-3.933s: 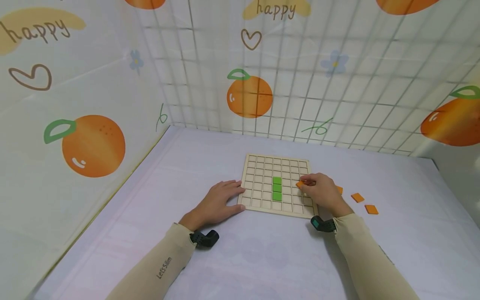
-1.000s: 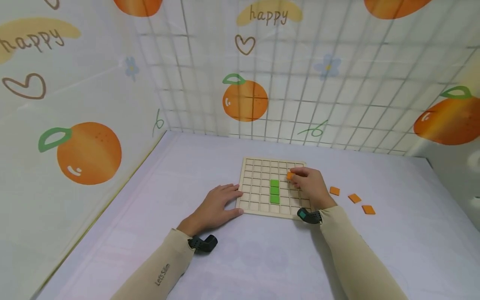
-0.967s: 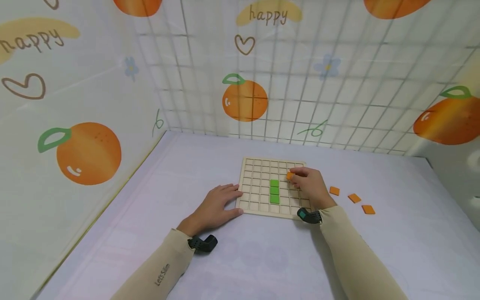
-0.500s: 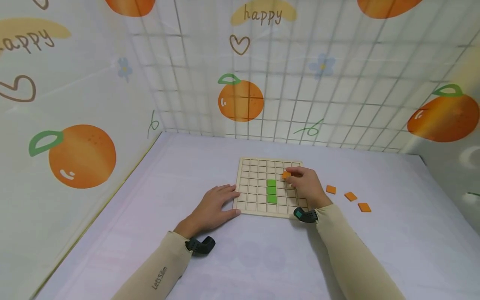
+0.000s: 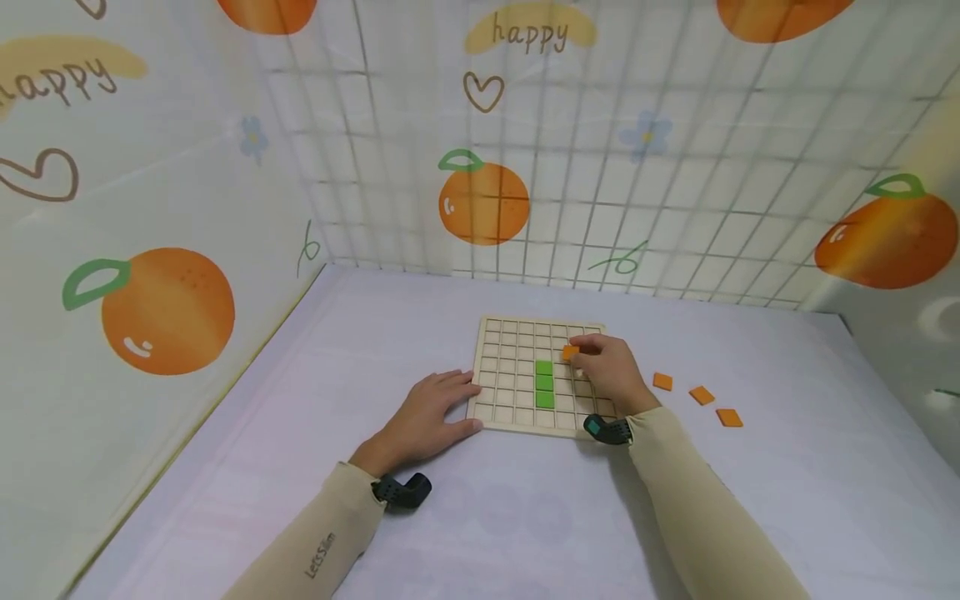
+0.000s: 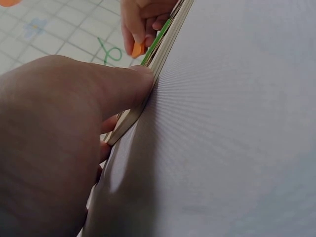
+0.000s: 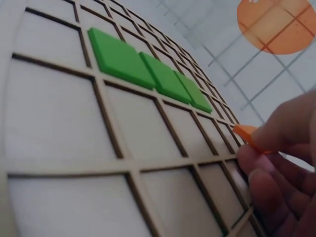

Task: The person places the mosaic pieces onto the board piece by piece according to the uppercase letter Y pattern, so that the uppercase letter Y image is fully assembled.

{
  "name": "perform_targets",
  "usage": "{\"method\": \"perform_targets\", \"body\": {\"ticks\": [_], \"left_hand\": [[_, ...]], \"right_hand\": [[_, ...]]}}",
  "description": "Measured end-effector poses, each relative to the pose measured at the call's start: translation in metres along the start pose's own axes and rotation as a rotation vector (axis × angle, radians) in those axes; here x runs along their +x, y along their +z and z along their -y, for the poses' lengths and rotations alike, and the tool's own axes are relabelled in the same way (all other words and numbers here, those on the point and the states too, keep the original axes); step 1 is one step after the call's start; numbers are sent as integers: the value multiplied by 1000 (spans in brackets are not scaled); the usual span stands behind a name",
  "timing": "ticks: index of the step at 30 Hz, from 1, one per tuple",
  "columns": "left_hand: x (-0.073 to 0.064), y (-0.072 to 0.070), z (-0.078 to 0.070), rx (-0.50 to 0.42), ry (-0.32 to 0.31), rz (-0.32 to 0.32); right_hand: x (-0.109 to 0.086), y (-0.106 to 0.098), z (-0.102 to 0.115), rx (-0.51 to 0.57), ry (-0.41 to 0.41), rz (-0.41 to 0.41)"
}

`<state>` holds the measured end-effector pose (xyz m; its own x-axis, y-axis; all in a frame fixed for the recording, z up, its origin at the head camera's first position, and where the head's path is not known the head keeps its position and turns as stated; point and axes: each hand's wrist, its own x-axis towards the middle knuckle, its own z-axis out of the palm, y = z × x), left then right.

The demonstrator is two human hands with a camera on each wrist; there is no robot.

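My right hand (image 5: 611, 367) pinches an orange square tile (image 5: 571, 352) between thumb and fingertips. In the right wrist view, the tile (image 7: 249, 136) is tilted close over the wooden grid board (image 7: 54, 113). Three green tiles (image 5: 543, 383) sit in a line in neighbouring cells of one column, just left of and nearer than the held tile. My left hand (image 5: 427, 417) rests at the board's left edge, fingers spread. Its thumb (image 6: 123, 84) touches the side of the near left corner in the left wrist view, while its other fingers are largely hidden there.
Three loose orange tiles lie right of the board: one tile (image 5: 663, 381) nearest it, a second tile (image 5: 702, 395), and a third tile (image 5: 729, 417) farthest out. A pale cloth (image 5: 495, 517) covers the table. Printed curtains (image 5: 375, 167) with a wire grid enclose the back and sides.
The right hand has carried the orange tile leftward from the board's right side toward the green tiles, with only a slight shift lately. The left hand stays at the board's edge.
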<state>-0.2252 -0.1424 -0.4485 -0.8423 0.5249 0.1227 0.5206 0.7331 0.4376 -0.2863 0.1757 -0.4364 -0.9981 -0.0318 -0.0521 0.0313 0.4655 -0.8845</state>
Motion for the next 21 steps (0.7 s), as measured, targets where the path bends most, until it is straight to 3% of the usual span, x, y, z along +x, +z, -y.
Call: {"method": "perform_targets", "body": {"ticks": [8, 21], "left_hand": [[-1, 1, 2, 5, 9, 8], [1, 0, 2, 9, 24, 3]], "right_hand": [[2, 5, 4, -94, 2, 10], [1, 4, 6, -123, -25, 8]]}}
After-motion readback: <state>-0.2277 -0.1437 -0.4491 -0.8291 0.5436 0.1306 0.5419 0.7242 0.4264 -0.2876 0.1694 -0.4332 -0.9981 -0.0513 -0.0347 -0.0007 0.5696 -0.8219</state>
